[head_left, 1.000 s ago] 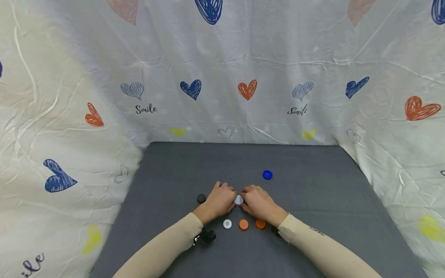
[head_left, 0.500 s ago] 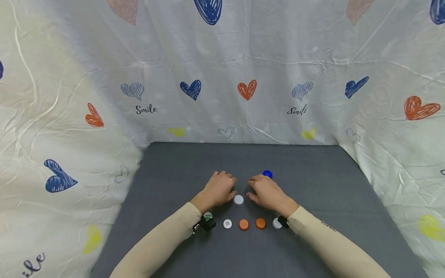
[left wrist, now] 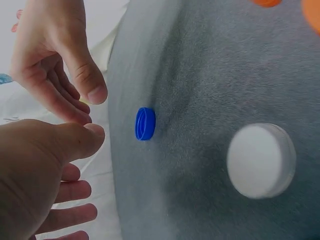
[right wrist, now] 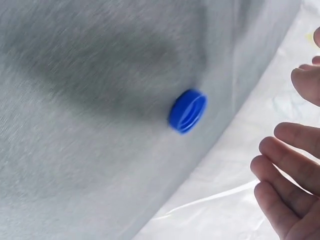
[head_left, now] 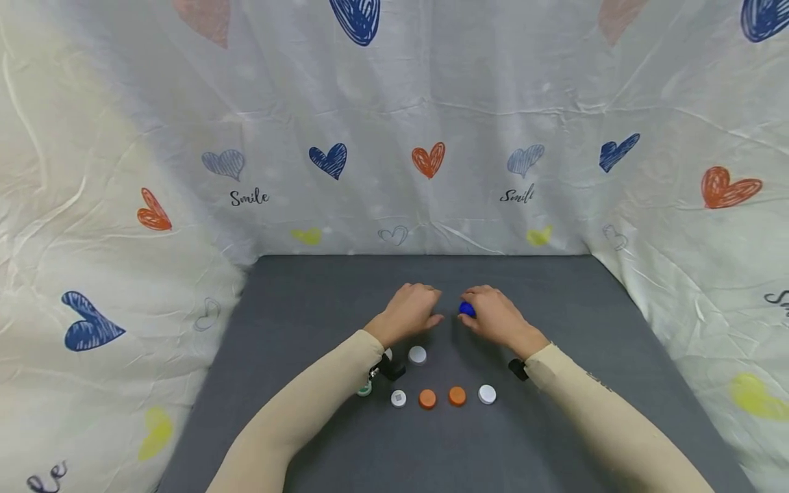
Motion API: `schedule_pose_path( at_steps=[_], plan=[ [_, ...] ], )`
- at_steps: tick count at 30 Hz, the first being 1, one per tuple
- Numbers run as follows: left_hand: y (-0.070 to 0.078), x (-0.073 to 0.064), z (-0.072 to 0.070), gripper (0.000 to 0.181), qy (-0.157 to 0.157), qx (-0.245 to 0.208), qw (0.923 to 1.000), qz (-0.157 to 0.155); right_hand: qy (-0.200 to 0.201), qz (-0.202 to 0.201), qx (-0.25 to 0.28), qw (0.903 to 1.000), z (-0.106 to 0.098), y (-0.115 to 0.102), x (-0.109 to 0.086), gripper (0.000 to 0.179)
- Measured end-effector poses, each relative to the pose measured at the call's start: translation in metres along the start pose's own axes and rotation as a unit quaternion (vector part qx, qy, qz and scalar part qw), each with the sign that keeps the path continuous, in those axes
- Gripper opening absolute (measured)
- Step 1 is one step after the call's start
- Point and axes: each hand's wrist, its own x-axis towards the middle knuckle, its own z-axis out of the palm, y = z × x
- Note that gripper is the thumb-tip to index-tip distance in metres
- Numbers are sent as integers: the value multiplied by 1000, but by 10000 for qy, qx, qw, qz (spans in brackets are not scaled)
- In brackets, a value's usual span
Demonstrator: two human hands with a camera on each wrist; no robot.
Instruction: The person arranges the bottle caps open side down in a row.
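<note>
In the head view my left hand point(head_left: 408, 313) reaches over the grey table, relaxed, with nothing in its fingers. My right hand point(head_left: 498, 320) hovers around a blue bottle cap point(head_left: 467, 309), its thumb and fingers either side of the cap in this view. Both wrist views show that blue cap point(left wrist: 145, 123) lying hollow side up, apart from the fingers. The left wrist view has my left hand point(left wrist: 32, 170) loosely spread below the right hand point(left wrist: 52, 55). Relaxed, slightly bent fingers of the right hand point(right wrist: 292, 180) appear in the right wrist view. A white cap point(head_left: 417, 355) lies nearer me.
A front row on the grey table point(head_left: 382, 452) holds a square-marked white cap point(head_left: 398, 398), two orange caps point(head_left: 427, 399), a plain white cap point(head_left: 487, 394) and a green-and-white cap point(head_left: 364, 389), partly behind the left sleeve. A heart-printed cloth point(head_left: 468, 82) encloses the back and sides.
Both hands have left the white cap and moved forward and right, the right one arriving over the blue cap. The white cap now lies uncovered, and the view has shifted slightly.
</note>
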Motion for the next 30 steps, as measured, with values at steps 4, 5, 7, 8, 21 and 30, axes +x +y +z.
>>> schedule_pose_path(
  at_steps=[4, 5, 7, 8, 21, 30],
  plan=[
    [6, 17, 3, 37, -124, -40, 9999, 72, -44, 70, 18, 10000, 3, 12, -2, 41],
    [8, 22, 5, 36, -153, -58, 9998, 94, -52, 95, 29, 9999, 5, 14, -2, 42],
    [12, 29, 8, 35, -237, -120, 9996, 124, -77, 191, 62, 9998, 7, 18, -4, 43],
    [13, 33, 10, 34, -294, -168, 9994, 113, -87, 232, 75, 9997, 8, 20, -4, 43],
    [26, 64, 34, 21, -731, -675, 9949, -159, -30, 323, 209, 9993, 28, 43, -6, 31],
    [31, 71, 43, 24, -1076, -381, 9931, -264, -190, 554, 338, 9977, 37, 48, -3, 25]
  ],
)
